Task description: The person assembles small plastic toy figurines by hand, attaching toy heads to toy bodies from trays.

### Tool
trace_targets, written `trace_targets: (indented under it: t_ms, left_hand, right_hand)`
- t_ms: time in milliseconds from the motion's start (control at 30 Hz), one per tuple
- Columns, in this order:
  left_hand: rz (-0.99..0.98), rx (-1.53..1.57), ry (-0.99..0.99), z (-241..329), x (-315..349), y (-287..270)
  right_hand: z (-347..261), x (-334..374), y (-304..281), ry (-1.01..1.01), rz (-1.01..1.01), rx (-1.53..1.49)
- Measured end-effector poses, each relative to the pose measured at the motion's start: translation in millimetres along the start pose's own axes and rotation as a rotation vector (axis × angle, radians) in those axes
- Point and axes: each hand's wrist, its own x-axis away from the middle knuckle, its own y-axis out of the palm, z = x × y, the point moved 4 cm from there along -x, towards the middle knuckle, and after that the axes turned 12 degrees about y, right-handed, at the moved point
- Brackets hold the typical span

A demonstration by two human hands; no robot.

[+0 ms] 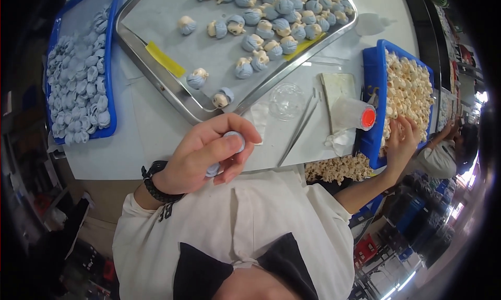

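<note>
My left hand is curled in front of my chest, closed around light blue shell-like pieces; one shows between thumb and fingers, another at the lower edge of the palm. Off to the right, my right hand dips into a blue bin of cream-coloured small doll-head pieces. Its fingers are bent inward among them, and what they pinch is hidden. Ahead lies a metal tray with many small doll heads, cream with light blue caps. One doll head sits at the tray's near corner.
On the left, a blue bin holds light blue shell pieces. Between tray and right bin lie tweezers, a clear round dish, a pale pad and a translucent cup with a red end. More cream pieces sit below the table edge.
</note>
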Motion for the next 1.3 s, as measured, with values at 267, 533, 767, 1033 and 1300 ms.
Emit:
trace_targets:
  t_ms: [267,533,767,1033,1300]
  left_hand:
    - [-0.081,-0.049,0.105,0.0,-1.9,-2.9]
    - [-0.094,-0.069,0.058,-0.8,-2.7,-1.8]
    - [-0.039,0.019,0.017,-4.0,-3.7,-0.3]
    - [-0.041,-0.012,-0.017,-3.3,-4.2,-1.1]
    - [-0.06,0.166,0.064,-0.8,-1.4,-3.9]
  right_hand:
    - [10.2,0.0,3.9,0.005,-0.042,0.008]
    - [16.5,10.3,-10.2,0.335,0.204,-0.192]
    - [9.7,3.6,2.7,0.118,-0.051,0.023]
    - [23.6,-11.9,0.7,0.104,-0.247,-0.038]
    - [13.4,-3.5,-9.2,0.132,-0.072,-0.161]
